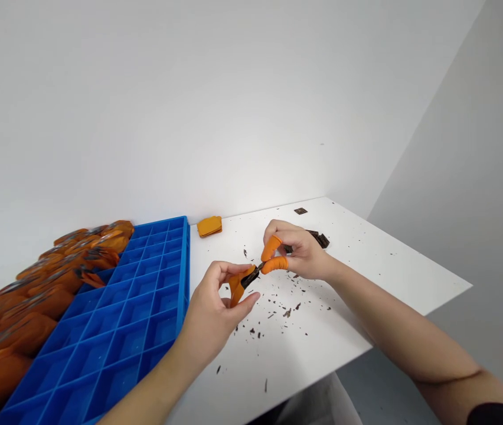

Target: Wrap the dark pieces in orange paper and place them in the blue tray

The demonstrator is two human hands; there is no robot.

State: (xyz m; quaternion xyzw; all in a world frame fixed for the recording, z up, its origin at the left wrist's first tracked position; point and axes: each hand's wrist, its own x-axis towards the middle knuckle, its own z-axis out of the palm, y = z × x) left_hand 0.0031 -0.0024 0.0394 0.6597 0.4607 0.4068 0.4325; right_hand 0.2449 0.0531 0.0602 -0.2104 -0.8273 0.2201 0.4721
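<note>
Orange pouch (236,289) and dark strip (250,278), both held

Above the white table (393,271), the left hand (211,313) holds the pouch in curled fingers, thumb extended; the right hand (301,252) pinches the strip's end in orange finger cots (276,264). Pouch: likely light, limp; take by edges. Strip: probably brittle, judging by dark crumbs (287,313) below; grip gently.

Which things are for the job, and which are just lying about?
In the job:
Small orange pouch, in the left hand
Thin dark-brown piece, pinched by the right hand
Orange finger covers
Probably: blue gridded plastic tray, bunched orange pouches, flat orange stack

Seemingly just lying about:
Scattered dark-brown crumbs
Lone flat dark-brown square
</note>
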